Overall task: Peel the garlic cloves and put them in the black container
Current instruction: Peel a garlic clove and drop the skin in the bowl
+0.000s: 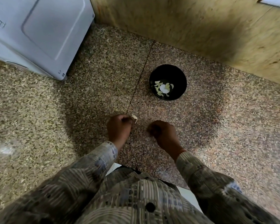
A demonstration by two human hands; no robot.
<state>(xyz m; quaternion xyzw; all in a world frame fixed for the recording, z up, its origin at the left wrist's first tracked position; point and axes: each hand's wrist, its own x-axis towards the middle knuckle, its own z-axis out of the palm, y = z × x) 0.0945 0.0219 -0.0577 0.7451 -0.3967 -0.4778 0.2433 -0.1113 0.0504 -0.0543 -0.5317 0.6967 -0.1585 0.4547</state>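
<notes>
The garlic clove [134, 118] is sitting pinched at the fingertips of the left hand [119, 127], its pale papery skin poking out on the far right side of the fist. The right hand [164, 135] is hovering just to the right with its fingers curled under; I cannot tell whether it is holding anything. Farther off and to the right, the black container [176, 73] is standing on the table [71, 110], well apart from both hands, holding several peeled cloves [157, 85]. The table is showing speckled brown-and-grey stone, with a thin seam [141, 75] running from the hands toward the far wall [200, 29] of mottled yellowish stone. A white appliance [39, 29] is occupying the far left corner. Patterned sleeves [95, 167] are filling the near edge.
</notes>
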